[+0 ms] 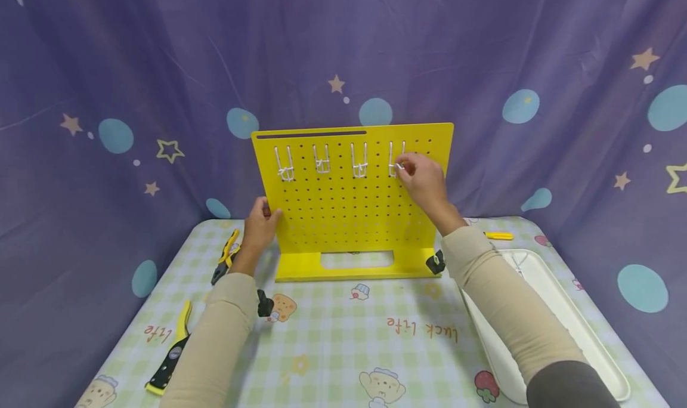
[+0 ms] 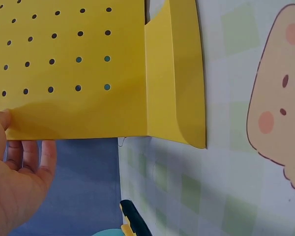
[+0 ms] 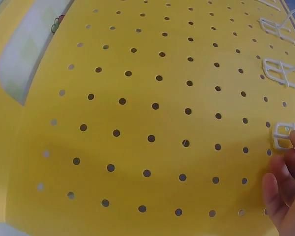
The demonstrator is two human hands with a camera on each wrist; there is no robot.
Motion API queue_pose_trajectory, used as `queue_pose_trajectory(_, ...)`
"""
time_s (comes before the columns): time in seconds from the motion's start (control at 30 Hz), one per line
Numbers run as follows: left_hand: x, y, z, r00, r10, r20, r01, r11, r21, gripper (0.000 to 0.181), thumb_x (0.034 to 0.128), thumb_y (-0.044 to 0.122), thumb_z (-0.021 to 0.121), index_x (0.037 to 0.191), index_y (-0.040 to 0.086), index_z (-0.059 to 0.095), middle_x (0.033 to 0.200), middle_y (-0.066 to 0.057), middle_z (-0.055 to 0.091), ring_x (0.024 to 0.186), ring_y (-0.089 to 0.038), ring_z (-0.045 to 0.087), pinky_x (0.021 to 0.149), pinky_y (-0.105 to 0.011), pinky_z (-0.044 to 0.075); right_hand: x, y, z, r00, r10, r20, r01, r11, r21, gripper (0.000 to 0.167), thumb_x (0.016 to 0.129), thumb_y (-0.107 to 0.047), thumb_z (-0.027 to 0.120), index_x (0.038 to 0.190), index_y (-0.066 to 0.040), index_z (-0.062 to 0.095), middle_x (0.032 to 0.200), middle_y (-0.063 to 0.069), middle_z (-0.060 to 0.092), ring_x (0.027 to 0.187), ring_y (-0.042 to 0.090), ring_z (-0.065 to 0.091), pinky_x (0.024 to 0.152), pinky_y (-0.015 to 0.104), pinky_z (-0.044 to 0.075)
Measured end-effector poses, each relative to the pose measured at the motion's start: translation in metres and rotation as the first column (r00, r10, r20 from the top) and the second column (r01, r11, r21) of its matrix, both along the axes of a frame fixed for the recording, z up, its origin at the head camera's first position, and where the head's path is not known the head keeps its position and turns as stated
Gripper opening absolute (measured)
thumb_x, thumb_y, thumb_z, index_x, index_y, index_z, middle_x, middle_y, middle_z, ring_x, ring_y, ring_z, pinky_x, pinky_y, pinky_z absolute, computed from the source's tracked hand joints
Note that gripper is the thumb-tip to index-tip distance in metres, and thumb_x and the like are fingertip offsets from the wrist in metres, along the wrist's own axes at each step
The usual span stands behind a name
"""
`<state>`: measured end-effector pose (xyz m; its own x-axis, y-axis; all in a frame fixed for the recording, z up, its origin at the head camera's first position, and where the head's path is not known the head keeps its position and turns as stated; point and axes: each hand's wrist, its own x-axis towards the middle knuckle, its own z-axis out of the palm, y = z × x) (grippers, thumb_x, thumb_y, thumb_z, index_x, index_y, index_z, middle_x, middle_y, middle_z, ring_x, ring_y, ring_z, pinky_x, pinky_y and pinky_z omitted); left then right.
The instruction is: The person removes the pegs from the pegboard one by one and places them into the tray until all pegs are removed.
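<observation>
A yellow pegboard (image 1: 343, 217) stands upright on the table, with white wire hooks (image 1: 359, 168) in a row along its upper part. My left hand (image 1: 260, 232) grips the board's left edge, thumb on the front and fingers behind, as the left wrist view of the hand (image 2: 19, 172) shows. At the rightmost hook (image 3: 281, 135), my right hand (image 1: 425, 181) pinches the white wire between thumb and fingers. In the right wrist view the right hand (image 3: 287, 189) is partly cut off by the frame's edge.
On the left of the checked tablecloth (image 1: 333, 348) lie yellow-black pliers (image 1: 222, 265) and a yellow-black tool (image 1: 170, 360). A white tray (image 1: 585, 342) at the right, partly under my right sleeve, holds a wire piece (image 1: 518, 263). Behind it lies a yellow handle (image 1: 499, 236).
</observation>
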<state>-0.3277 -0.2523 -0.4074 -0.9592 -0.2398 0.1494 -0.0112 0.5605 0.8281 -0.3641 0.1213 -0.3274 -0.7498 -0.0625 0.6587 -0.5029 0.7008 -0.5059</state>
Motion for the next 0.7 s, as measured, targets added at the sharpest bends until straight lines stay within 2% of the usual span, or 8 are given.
queue_pose_trajectory(0.27, 0.0, -0.001, 0.0, 1.0, -0.002, -0.004, 0.002, 1.0, 0.0, 0.033, 0.1061, 0.025, 0.053, 0.134, 0.01, 0.044, 0.125, -0.02, 0.063, 0.119, -0.037, 0.063, 0.102, -0.052, 0.051, 0.003, -0.001, 0.002, 0.999, -0.025, -0.036, 0.026, 0.999, 0.045, 0.016, 0.097, -0.026, 0.07, 0.103, -0.011, 0.076, 0.098, 0.009, 0.068, 0.087, 0.025, 0.062, 0.08, 0.04, 0.054)
queue_pose_trajectory(0.53, 0.001, 0.0, 0.001, 1.0, -0.004, -0.006, 0.004, 1.0, 0.005, 0.033, 0.1059, 0.024, 0.053, 0.134, 0.009, 0.045, 0.124, -0.02, 0.062, 0.118, -0.036, 0.063, 0.102, -0.051, 0.051, 0.005, 0.003, 0.006, 0.995, 0.02, -0.102, -0.012, 0.997, 0.076, 0.014, 0.097, -0.025, 0.071, 0.099, -0.011, 0.074, 0.096, 0.008, 0.069, 0.083, 0.025, 0.065, 0.075, 0.04, 0.056)
queue_pose_trajectory(0.7, 0.001, 0.0, 0.001, 1.0, -0.006, -0.006, 0.006, 1.0, -0.013, 0.034, 0.1058, 0.024, 0.053, 0.134, 0.008, 0.045, 0.126, -0.02, 0.062, 0.119, -0.037, 0.063, 0.102, -0.051, 0.051, 0.013, 0.012, 0.007, 0.991, 0.041, -0.125, -0.03, 0.995, 0.091, 0.012, 0.095, -0.023, 0.074, 0.096, -0.011, 0.074, 0.093, 0.008, 0.07, 0.08, 0.026, 0.067, 0.073, 0.041, 0.057)
